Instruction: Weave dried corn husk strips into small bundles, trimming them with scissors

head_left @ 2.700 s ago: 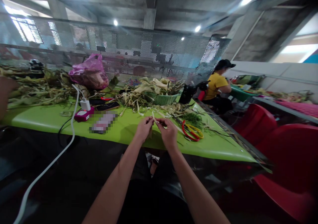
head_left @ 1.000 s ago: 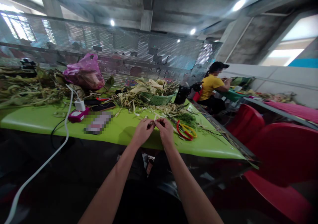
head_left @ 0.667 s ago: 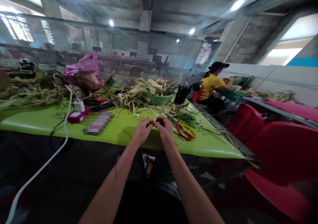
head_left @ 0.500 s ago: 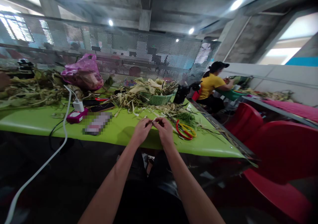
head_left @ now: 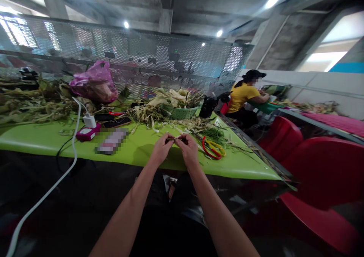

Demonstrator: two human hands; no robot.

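My left hand (head_left: 162,149) and my right hand (head_left: 187,149) meet above the front of the green table (head_left: 136,156). Both are closed in a pinch, fingertips almost touching. Between them is something small and thin, possibly a bit of plant stalk; the fingers mostly hide it. Just right of my right hand lie scissors (head_left: 212,150) with red and yellow handles. Beyond my hands, a green basket (head_left: 182,113) holds dried, pale leaves (head_left: 170,97), and loose dry husks (head_left: 150,116) spread around it. A small heap of green sprigs (head_left: 215,135) sits behind the scissors.
On the left are a blurred-out flat item (head_left: 112,141), a dark phone (head_left: 117,122), and a magenta power block (head_left: 88,131) with a white cable (head_left: 74,147). Behind stands a pink plastic bag (head_left: 95,84). Red chairs (head_left: 321,166) and a co-worker in yellow (head_left: 241,96) are to the right.
My hands stay together in nearly the same place, with the fingers shifting slightly. The co-worker on the right has leaned forward a little, and the view has tilted slightly.
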